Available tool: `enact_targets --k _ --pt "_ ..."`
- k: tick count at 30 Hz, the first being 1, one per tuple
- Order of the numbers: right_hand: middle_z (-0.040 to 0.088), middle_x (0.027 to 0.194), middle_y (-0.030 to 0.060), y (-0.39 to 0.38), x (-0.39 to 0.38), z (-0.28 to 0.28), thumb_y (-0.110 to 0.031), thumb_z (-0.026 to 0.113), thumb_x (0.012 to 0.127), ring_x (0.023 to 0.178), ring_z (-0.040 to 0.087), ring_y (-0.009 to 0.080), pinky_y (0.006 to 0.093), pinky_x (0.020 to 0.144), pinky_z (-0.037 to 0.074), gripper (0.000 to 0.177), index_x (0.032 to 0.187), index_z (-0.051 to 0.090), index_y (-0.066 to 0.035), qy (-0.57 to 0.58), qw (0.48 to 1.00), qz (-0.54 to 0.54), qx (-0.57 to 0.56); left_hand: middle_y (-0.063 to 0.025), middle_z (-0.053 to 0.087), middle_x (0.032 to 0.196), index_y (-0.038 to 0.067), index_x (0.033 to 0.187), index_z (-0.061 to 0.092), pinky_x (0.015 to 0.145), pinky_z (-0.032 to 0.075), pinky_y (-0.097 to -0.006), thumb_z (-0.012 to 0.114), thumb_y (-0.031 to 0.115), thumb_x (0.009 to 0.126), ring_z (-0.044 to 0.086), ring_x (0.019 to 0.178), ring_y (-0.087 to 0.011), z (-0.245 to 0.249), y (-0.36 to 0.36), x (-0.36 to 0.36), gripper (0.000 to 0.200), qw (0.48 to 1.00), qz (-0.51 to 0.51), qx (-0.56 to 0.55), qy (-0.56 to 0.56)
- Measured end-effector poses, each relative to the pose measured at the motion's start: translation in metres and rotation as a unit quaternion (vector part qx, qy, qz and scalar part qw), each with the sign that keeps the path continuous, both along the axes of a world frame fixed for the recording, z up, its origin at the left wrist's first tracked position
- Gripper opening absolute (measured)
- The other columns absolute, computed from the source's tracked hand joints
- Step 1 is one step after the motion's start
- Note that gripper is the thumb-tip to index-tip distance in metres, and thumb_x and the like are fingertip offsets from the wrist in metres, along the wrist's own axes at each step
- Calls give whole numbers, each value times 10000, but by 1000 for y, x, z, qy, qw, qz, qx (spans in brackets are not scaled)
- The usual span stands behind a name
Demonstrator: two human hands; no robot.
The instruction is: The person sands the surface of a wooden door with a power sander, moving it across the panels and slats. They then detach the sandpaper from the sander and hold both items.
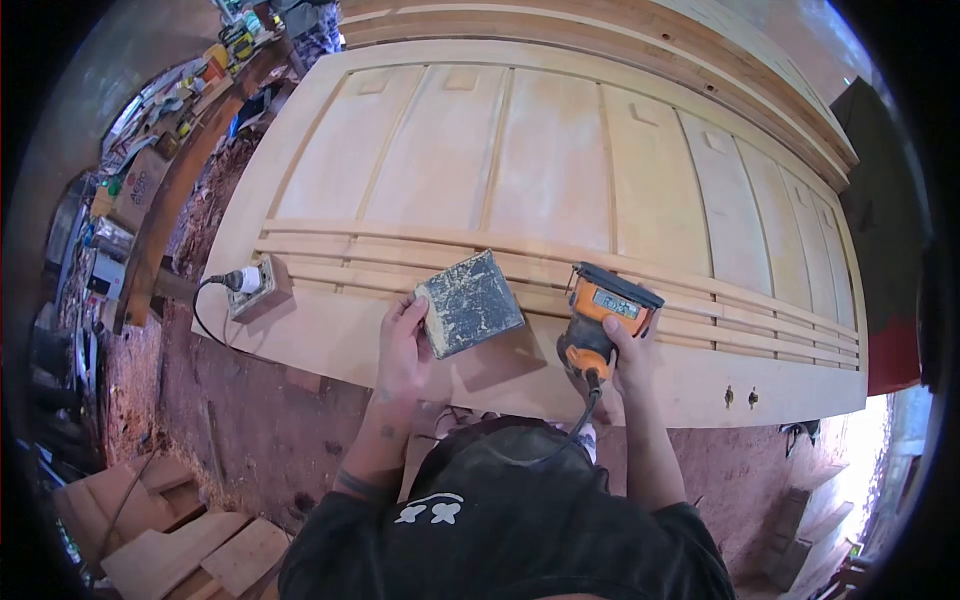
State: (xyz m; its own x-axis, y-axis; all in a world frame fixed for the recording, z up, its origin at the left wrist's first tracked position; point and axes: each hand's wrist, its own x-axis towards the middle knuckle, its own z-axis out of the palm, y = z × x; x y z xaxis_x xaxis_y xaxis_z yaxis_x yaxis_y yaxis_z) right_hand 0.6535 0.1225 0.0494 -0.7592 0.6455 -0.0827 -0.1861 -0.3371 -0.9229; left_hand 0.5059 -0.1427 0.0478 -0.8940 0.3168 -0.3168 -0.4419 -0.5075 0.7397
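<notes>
My left hand (404, 340) is closed on the left edge of a square dark block (470, 305), its face smeared with pale dust, held up above the door's near edge. My right hand (632, 355) grips an orange and black power sander (600, 318), tilted so its flat pad end points away from me. The sander's cord runs down from its rear towards my body. Beneath both lies a large pale wooden door (555, 150) with long panels and several narrow slats along its near side.
A wooden block with an outlet and white plug (262, 290) sits on the door's left end, its black cable trailing. Long boards (600, 30) lie beyond the door. Cluttered shelving (165, 190) stands left; wood offcuts (190, 555) lie on the floor at lower left.
</notes>
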Motion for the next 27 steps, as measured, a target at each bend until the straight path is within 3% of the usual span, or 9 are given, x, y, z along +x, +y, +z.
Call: enact_targets --k 5,8,11,15,18,21,24,25,27 --pt "588 1196 148 9 -8 3 -101 789 807 1118 608 235 375 956 520 661 1320 375 -43 -22 998 56 -4 -77 666 964 -3 1079 555 746 579 -280 553 117 992 674 823 -134 0 -3 7 148 999 22 24 -28" --pt "596 1184 150 6 -11 7 -110 796 807 1087 621 228 377 928 533 664 1313 376 -27 -38 998 51 -12 -83 669 984 -5 1078 561 761 574 -277 559 120 991 679 852 -141 -2 -7 12 153 999 15 26 -22" --pt "597 1182 169 9 -13 6 -228 825 798 1074 627 240 377 894 540 730 1336 390 4 -93 994 29 43 -89 673 1005 -9 1089 566 780 572 -282 570 128 987 679 877 -146 -7 -12 10 171 1000 4 27 -2" --pt "593 1182 221 16 -10 5 -482 835 743 1002 653 273 371 822 543 929 1377 428 61 -235 947 7 218 -93 675 1016 -14 1117 566 793 568 -286 571 131 986 676 893 -144 1 -12 10 195 1000 23 3 -1" --pt "578 1229 238 25 -4 11 -491 825 756 957 665 274 373 815 544 887 1369 459 35 -344 831 -22 436 -90 675 1022 -17 1138 566 809 560 -287 563 130 988 674 904 -144 3 -17 9 210 1000 20 11 12" --pt "567 1255 231 25 10 25 -481 784 812 955 664 268 364 813 539 805 1379 473 -1 -320 891 -14 321 -83 674 1029 -19 1151 565 834 550 -292 556 130 989 672 921 -148 0 -22 10 220 1000 11 17 13" --pt "572 1237 208 31 36 -4 -425 733 883 970 659 236 346 813 535 698 1392 470 -27 -238 927 -36 289 -85 673 1039 -23 1158 567 850 545 -297 549 126 990 670 936 -154 1 -24 11 225 1000 16 9 6" --pt "521 1221 144 24 44 0 -198 649 971 838 615 137 261 718 505 518 1382 436 35 -233 926 -47 292 -89 673 1044 -24 1161 567 852 545 -299 547 123 990 671 939 -157 2 -24 11 226 1000 28 2 1" --pt "535 1183 118 18 59 -4 -180 644 972 802 593 117 247 699 492 477 1355 458 35 -220 935 -70 271 -109 675 1070 -35 1177 566 855 551 -308 540 118 992 678 950 -174 -2 -28 10 242 999 33 4 -2"
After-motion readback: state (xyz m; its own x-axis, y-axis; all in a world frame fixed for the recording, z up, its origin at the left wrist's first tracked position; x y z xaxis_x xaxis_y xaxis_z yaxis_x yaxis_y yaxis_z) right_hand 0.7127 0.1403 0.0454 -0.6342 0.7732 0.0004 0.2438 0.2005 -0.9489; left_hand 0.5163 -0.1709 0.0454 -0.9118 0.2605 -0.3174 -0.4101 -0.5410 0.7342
